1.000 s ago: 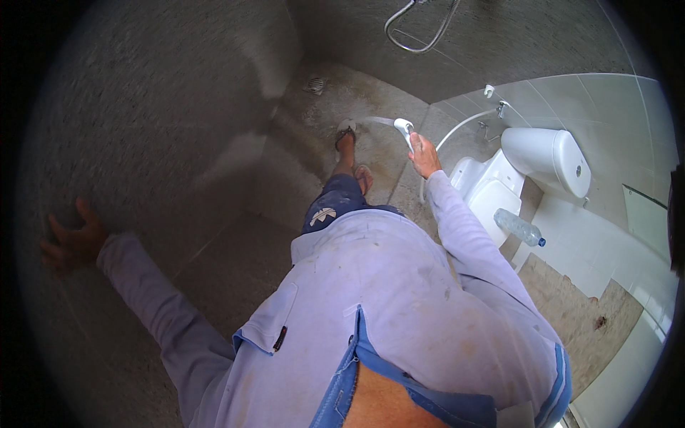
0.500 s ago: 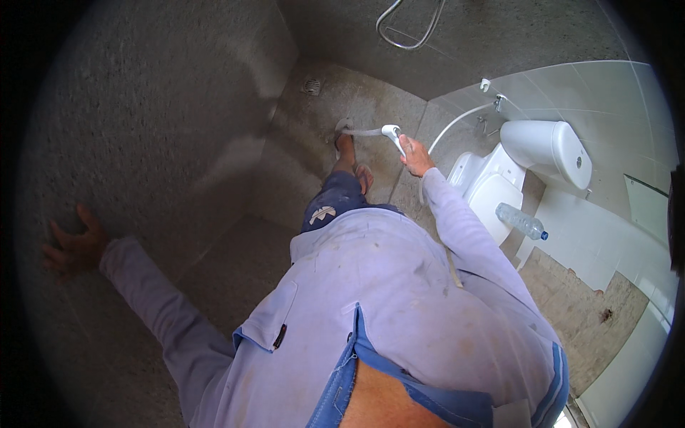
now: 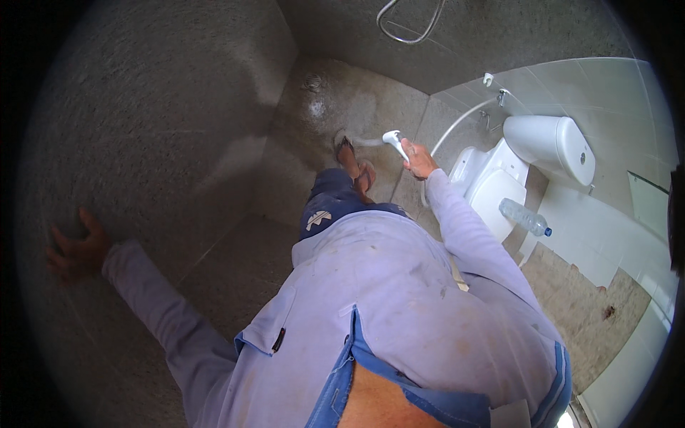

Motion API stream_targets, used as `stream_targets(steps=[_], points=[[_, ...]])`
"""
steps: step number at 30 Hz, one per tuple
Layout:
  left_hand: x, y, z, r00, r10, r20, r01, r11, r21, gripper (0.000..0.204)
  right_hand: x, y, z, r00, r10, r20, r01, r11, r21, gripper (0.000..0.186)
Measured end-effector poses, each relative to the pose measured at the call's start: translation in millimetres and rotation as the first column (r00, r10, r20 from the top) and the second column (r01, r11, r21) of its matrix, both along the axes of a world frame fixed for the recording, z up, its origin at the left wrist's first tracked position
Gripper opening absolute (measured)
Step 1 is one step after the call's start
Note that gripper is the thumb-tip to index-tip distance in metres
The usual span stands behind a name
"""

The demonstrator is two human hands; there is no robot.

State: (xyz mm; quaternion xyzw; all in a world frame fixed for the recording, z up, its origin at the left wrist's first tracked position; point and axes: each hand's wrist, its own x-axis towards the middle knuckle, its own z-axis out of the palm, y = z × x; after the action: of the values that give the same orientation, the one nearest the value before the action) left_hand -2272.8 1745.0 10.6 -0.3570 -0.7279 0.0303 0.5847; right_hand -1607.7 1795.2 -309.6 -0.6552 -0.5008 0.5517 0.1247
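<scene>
My right hand grips a white handheld sprayer on a white hose. Water streams leftward from its nozzle onto my foot, which is in a sandal on the stained grey floor. My left hand is braced on the grey wall at the left, fingers spread and holding nothing. Beyond my foot, water glistens by a floor drain.
On the right stands a white toilet with a cistern and a clear plastic bottle lying on its lid. A metal shower hose hangs from the rear wall. Cut board or bare flooring shows at lower right.
Relative to the room, the sprayer and my foot have moved slightly back toward my body, the stream still on the foot. A wet shine has appeared near the drain. My left hand remains against the wall.
</scene>
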Motion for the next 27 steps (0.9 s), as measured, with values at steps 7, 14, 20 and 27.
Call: stream_targets(steps=[7,14,20,27], points=[[36,24,1,0.969,0.239,-0.064,-0.243,0.968,-0.065,0.068,2,-5,-2,0.998,0.05,0.025,-0.046,0.985,-0.164,0.075],[51,35,4,0.924,0.342,-0.171,-0.36,0.928,-0.092,0.07,9,-21,-19,0.994,0.041,-0.101,-0.062,0.975,-0.214,0.07],[31,33,5,0.945,0.305,-0.119,-0.308,0.951,-0.007,0.069,0,-29,-27,0.999,-0.002,0.032,0.001,0.999,0.035,0.074],[49,23,9,0.925,0.353,-0.138,-0.368,0.925,-0.095,0.065,-8,-19,-27,0.995,-0.031,0.096,0.015,0.987,0.158,0.068]])
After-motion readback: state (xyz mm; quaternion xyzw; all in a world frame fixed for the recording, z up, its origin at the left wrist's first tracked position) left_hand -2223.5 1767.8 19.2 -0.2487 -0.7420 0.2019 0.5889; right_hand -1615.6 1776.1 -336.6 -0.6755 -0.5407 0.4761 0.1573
